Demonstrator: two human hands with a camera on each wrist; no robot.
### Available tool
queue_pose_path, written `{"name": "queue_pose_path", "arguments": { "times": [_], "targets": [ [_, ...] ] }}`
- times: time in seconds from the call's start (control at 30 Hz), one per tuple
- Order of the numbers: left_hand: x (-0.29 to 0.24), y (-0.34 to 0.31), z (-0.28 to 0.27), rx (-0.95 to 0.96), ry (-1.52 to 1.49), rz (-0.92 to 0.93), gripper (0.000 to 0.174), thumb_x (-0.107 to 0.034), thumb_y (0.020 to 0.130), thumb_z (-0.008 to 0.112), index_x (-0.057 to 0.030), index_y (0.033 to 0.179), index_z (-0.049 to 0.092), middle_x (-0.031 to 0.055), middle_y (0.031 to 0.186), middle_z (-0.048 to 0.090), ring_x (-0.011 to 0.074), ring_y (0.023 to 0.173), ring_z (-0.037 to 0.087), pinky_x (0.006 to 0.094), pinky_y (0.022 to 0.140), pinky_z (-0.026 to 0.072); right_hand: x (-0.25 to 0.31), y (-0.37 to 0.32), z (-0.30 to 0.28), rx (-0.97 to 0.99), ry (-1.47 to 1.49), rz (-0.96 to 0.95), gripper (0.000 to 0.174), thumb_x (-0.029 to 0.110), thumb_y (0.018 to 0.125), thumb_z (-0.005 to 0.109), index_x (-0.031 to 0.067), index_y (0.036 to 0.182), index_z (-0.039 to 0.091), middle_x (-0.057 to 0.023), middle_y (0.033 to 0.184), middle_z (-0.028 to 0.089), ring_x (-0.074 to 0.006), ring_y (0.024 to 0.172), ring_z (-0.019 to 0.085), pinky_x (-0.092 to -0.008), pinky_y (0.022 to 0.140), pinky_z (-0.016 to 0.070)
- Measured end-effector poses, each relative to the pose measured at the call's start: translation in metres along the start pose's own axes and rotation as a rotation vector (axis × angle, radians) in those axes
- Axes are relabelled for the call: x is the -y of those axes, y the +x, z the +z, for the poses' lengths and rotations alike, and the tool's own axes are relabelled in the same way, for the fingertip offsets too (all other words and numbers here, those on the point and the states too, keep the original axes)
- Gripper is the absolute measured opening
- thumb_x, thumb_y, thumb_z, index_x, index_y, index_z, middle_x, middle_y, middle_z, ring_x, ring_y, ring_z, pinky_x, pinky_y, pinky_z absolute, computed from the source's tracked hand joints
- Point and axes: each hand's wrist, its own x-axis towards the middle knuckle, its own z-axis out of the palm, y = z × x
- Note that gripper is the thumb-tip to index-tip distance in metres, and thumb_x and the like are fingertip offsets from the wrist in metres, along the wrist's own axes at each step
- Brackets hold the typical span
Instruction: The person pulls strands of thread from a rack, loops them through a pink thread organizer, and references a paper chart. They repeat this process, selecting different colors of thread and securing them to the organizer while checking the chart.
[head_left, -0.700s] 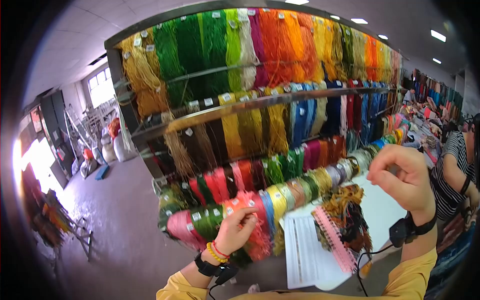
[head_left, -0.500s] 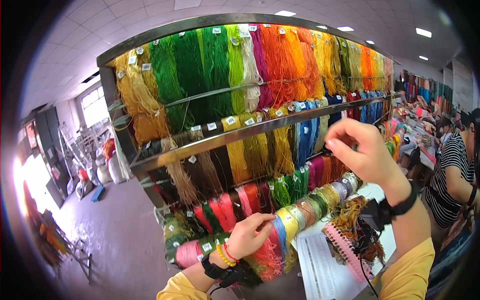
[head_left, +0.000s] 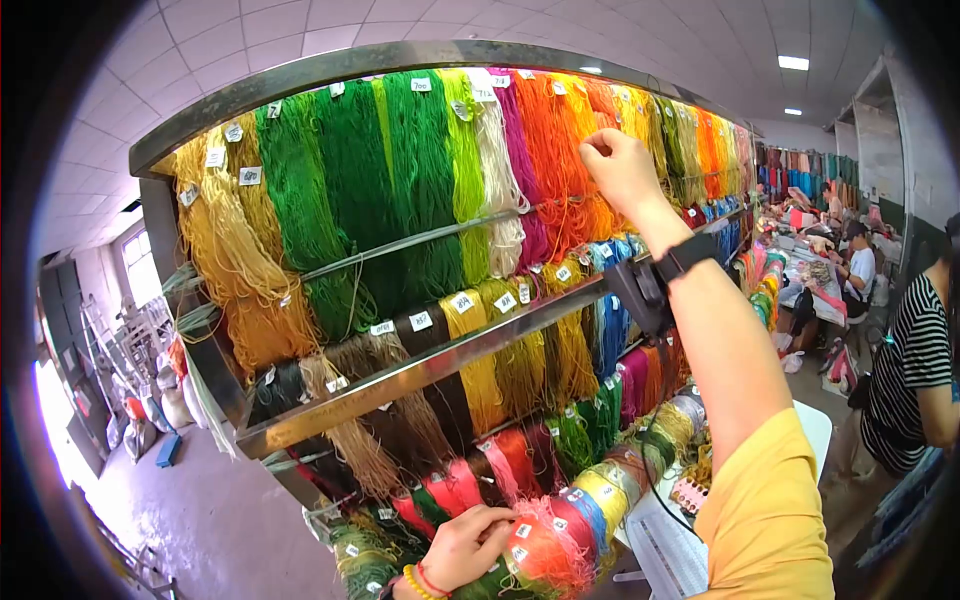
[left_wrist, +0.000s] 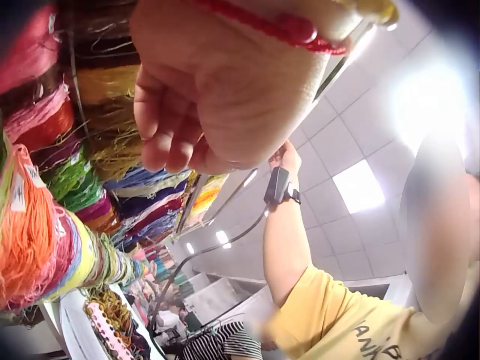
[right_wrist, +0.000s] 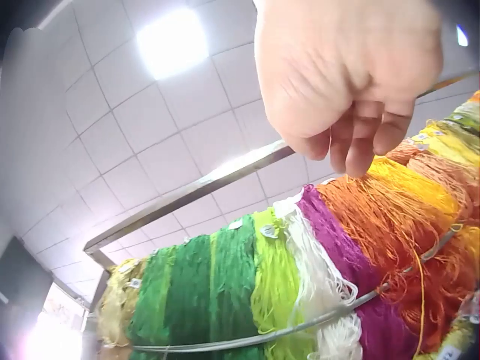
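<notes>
My right hand [head_left: 622, 172] is raised in front of the orange thread skeins [head_left: 548, 150] on the top bar. Its thumb and index finger are brought together, and the other fingers curl in the right wrist view. I cannot tell whether a thin thread is pinched there. Low down, my left hand [head_left: 465, 548] lies beside the coral-pink skein [head_left: 545, 545] on the front roll, fingers loosely bent with nothing seen in them. White, purple and lime skeins [right_wrist: 274, 289] hang left of the orange ones, several with small white number labels.
A metal rack bar [head_left: 430, 375] crosses between the rows of skeins. Right of the roll are a printed sheet [head_left: 668, 550] and a pink-edged holder of thread samples [head_left: 690, 492] on a white table. A person in a striped shirt [head_left: 905, 370] stands at the right.
My right hand has risen from above the white table, leftward to the top row of skeins. The left hand stays low by the coral-pink skein, while the head view has come closer to the rack.
</notes>
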Motion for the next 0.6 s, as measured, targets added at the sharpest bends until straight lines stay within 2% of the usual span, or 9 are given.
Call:
{"name": "queue_pose_path", "arguments": {
  "times": [0.03, 0.1, 0.27, 0.43, 0.6],
  "targets": [
    [-0.011, 0.001, -0.008, -0.028, -0.034, -0.068, 0.014, -0.009, 0.081, 0.059, -0.0026, 0.092, 0.062, 0.0101, 0.078, 0.059, 0.0191, 0.061, 0.059, 0.0262, 0.057, 0.0479, -0.008, 0.008, 0.008, -0.005, -0.006, 0.041, 0.024, 0.025, 0.078, 0.057, 0.0046, 0.087, 0.065, -0.0138, 0.083, 0.065, -0.0271, 0.08, 0.063, -0.0358, 0.073, 0.0483],
    [-0.004, -0.003, -0.014, -0.047, 0.021, -0.081, 0.015, -0.007, 0.082, 0.057, -0.0038, 0.095, 0.062, 0.0116, 0.081, 0.06, 0.0221, 0.069, 0.06, 0.0272, 0.062, 0.0472, -0.021, 0.022, 0.022, -0.02, -0.029, 0.115, 0.025, 0.026, 0.078, 0.056, 0.0051, 0.087, 0.066, -0.0145, 0.085, 0.065, -0.0285, 0.082, 0.063, -0.0367, 0.075, 0.0481],
    [0.004, -0.002, -0.022, -0.095, 0.054, -0.184, 0.014, -0.007, 0.082, 0.057, -0.0031, 0.095, 0.061, 0.0128, 0.083, 0.06, 0.0251, 0.073, 0.06, 0.0291, 0.065, 0.047, -0.044, 0.049, 0.053, -0.055, -0.097, 0.082, 0.026, 0.029, 0.078, 0.057, 0.0063, 0.087, 0.067, -0.0158, 0.087, 0.065, -0.0308, 0.084, 0.062, -0.0389, 0.076, 0.0476],
    [0.014, 0.003, -0.026, -0.143, 0.124, -0.103, 0.014, -0.007, 0.081, 0.057, -0.0026, 0.094, 0.061, 0.0132, 0.083, 0.06, 0.0255, 0.074, 0.06, 0.0296, 0.065, 0.047, -0.042, 0.071, 0.079, -0.087, -0.067, 0.127, 0.027, 0.031, 0.078, 0.06, 0.007, 0.088, 0.066, -0.0157, 0.088, 0.065, -0.0309, 0.086, 0.062, -0.0381, 0.077, 0.0471],
    [0.016, 0.003, -0.027, -0.148, 0.131, -0.124, 0.013, -0.007, 0.081, 0.057, -0.003, 0.092, 0.062, 0.0125, 0.081, 0.06, 0.0251, 0.071, 0.059, 0.0298, 0.063, 0.0464, -0.046, 0.087, 0.093, -0.094, -0.071, 0.182, 0.026, 0.031, 0.079, 0.06, 0.0067, 0.087, 0.066, -0.0147, 0.087, 0.065, -0.0305, 0.085, 0.062, -0.0381, 0.077, 0.0473]
  ]
}}
